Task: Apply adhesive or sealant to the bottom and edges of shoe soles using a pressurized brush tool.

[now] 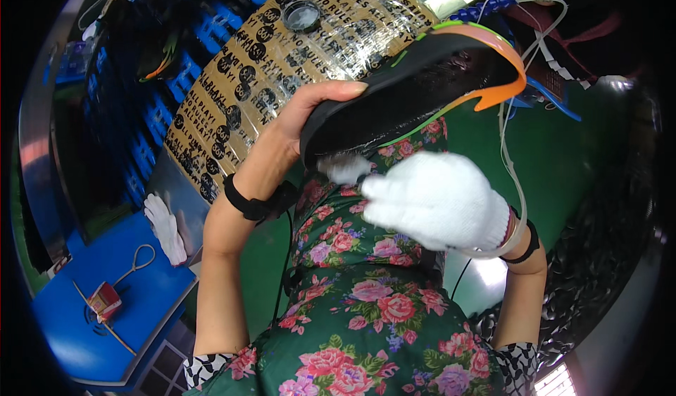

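Observation:
My bare left hand (304, 118) grips the heel end of a black shoe sole (401, 90), with its thumb along the rim. The sole is tilted with its hollow inner side facing me. Orange and green trim runs round its far end, and the inside looks wet and shiny in places. My right hand (436, 200) wears a white knitted glove and is closed on what looks like a small brush (343, 168). Its whitish tip is motion-blurred, close to the sole's near edge. Whether it touches the sole I cannot tell.
Beyond the sole, a round dark-rimmed dish (301, 17) sits on a taped cardboard sheet (232, 90). A white glove (166, 230) and a small red block (104, 301) lie on a blue surface (63, 332) at left. A pale tube (508, 160) hangs at right, near a dark heap (598, 269).

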Motion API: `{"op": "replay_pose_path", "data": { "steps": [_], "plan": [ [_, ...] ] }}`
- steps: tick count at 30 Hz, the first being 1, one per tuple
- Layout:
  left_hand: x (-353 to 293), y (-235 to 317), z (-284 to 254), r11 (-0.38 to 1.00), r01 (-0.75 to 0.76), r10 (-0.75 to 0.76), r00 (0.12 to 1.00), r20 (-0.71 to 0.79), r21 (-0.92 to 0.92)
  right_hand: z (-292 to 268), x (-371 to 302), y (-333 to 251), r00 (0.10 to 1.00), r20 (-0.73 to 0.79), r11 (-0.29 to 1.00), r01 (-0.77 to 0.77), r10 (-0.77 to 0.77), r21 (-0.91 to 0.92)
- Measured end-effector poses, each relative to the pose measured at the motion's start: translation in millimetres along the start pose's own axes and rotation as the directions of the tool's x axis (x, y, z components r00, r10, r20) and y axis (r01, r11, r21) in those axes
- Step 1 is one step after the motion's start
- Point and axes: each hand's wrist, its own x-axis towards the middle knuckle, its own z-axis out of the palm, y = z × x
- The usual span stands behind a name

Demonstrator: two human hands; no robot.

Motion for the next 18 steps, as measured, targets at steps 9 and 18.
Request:
{"op": "replay_pose_path", "data": {
  "steps": [9,18],
  "plan": [
    [21,-30,-20,0.968,-0.23,0.238,0.969,0.072,-0.105,-12,-4,9,0.765,-0.429,0.848,-0.279,0.479,0.45],
    [15,-64,12,0.914,-0.209,0.235,0.971,0.035,-0.348,-46,6,62,0.695,-0.715,0.917,-0.328,0.072,-0.226]
  ]
}}
